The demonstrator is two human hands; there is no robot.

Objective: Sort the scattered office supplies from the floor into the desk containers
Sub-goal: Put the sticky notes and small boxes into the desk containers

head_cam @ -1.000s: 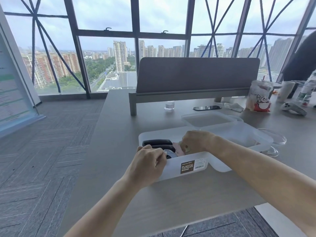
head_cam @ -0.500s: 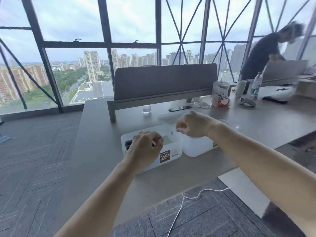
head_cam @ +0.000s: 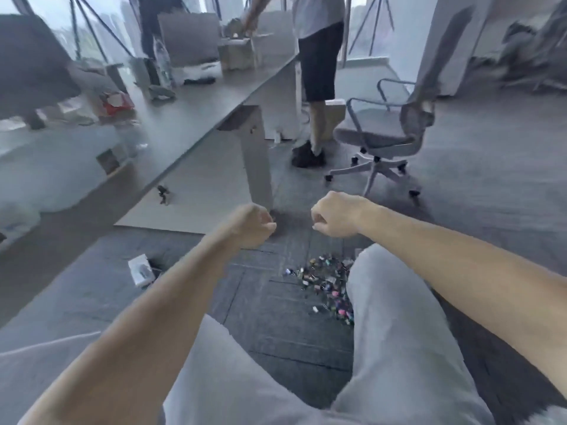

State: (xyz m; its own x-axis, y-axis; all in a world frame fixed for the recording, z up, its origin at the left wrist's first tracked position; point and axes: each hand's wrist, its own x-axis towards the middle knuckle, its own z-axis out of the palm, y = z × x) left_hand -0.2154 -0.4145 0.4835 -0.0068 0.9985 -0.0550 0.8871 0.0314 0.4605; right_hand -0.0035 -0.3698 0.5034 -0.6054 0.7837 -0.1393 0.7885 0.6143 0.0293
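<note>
The view is blurred. A pile of several small colourful office supplies [head_cam: 325, 285] lies on the dark carpet, partly hidden by my right knee. A small white box [head_cam: 140, 269] lies on the floor to its left. My left hand [head_cam: 250, 225] and my right hand [head_cam: 334, 214] hover in the air above the floor, side by side, both with fingers curled into fists and nothing visible in them. The clear plastic containers [head_cam: 76, 176] sit smeared on the grey desk [head_cam: 190, 108] at the left.
A desk leg [head_cam: 257, 161] stands just beyond my hands. A grey swivel chair [head_cam: 380, 130] is at the right, and a person [head_cam: 316, 72] stands by the desk's far end. My legs in light trousers [head_cam: 392, 317] fill the foreground.
The view has swung right and down from the desk containers to the floor. Both hands have left the container and now hang over the carpet near the pile.
</note>
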